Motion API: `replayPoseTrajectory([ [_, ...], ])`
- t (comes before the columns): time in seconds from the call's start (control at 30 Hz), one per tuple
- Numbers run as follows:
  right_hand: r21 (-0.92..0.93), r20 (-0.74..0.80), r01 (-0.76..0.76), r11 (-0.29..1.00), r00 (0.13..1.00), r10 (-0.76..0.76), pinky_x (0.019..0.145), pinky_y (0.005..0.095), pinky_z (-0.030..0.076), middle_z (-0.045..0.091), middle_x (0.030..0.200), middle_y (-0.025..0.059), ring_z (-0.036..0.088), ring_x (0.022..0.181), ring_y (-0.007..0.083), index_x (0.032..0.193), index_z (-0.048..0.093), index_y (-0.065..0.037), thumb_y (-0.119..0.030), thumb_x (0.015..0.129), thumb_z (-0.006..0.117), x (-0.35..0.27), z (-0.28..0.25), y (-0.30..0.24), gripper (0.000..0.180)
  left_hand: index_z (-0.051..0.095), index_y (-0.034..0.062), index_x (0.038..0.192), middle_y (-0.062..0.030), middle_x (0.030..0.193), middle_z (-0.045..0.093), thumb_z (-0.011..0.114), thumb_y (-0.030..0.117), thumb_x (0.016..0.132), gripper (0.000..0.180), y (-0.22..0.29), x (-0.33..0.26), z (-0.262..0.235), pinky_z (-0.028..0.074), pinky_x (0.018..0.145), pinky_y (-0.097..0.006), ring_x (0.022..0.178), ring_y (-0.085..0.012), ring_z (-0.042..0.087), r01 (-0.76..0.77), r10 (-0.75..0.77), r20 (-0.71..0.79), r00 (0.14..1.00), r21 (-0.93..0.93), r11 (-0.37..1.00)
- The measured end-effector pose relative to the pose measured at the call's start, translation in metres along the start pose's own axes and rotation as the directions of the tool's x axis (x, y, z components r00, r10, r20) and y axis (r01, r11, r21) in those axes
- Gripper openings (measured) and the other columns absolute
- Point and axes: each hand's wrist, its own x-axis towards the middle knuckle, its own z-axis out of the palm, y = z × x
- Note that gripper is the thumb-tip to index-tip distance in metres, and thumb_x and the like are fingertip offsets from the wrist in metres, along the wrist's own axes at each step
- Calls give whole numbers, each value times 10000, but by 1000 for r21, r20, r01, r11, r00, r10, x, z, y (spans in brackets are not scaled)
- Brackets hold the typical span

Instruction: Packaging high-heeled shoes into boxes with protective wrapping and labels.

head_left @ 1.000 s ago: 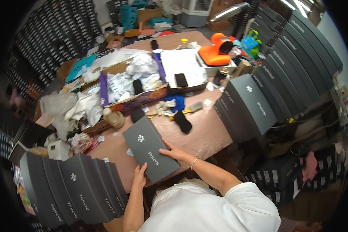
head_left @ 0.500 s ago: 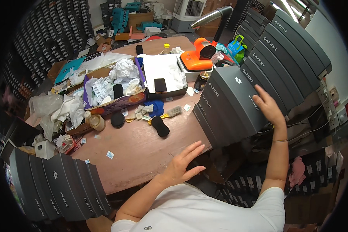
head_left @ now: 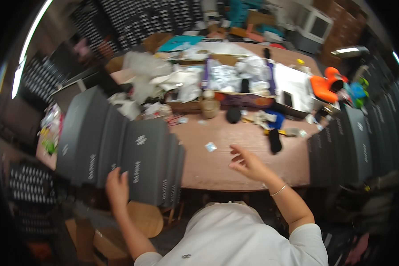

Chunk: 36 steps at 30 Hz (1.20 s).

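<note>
Several dark grey shoeboxes (head_left: 148, 166) are stacked at the left end of the table (head_left: 252, 179). My left hand (head_left: 117, 188) is at the near side of this stack, fingers pointing up against or just in front of a box; blur hides whether they touch. It grips nothing that I can see. My right hand (head_left: 249, 164) hovers over the table's near middle, empty, its fingers bent and apart. Not far beyond it lie a black oval pad (head_left: 275, 142) and a small white-and-blue sticker (head_left: 211, 146). Another row of grey shoeboxes (head_left: 341, 150) stands at the right end.
A purple-edged box of crumpled paper (head_left: 239, 101) sits at the back, beside a white open box (head_left: 292, 82) and an orange device (head_left: 323, 88). A tan bottle (head_left: 210, 107), a black round tin (head_left: 233, 115) and a brush (head_left: 290, 132) lie nearer. A round stool (head_left: 144, 219) stands below.
My view has swung left. My right hand has come off the right-hand shoeboxes to over the table; my left hand has moved from the table's near edge to the left stack.
</note>
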Motion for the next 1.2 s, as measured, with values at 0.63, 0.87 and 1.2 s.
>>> replayPoseTrajectory([
  [0.63, 685, 357, -517, 513, 852, 382, 668, 289, 491, 565, 843, 0, 562, 747, 92, 1033, 467, -85, -263, 857, 714, -3, 45, 71, 351, 540, -54, 1186, -237, 1043, 617, 624, 462, 859, 616, 112, -67, 120, 467, 868, -446, 976, -419, 595, 4, 76, 207, 975, -364, 931],
  [0.87, 651, 275, -680, 337, 625, 730, 817, 346, 466, 539, 879, 10, 532, 855, 156, 915, 566, -100, -479, 884, 629, -40, -46, 204, 385, 593, 17, 1170, -50, 1023, 645, 655, 589, 810, 679, 155, -82, 308, 437, 917, -366, 991, -195, 589, 904, 26, 940, 339, -334, 266],
  [1.2, 699, 13, -309, 644, 907, 421, 901, 343, 449, 605, 1194, 62, 538, 1114, 150, 1178, 594, -11, -342, 983, 509, -56, -69, 143, 394, 602, 31, 1123, -66, 1006, 644, 633, 391, 894, 428, 219, -21, 209, 499, 798, -294, 918, -150, 618, 831, 200, 813, 546, -498, -247],
])
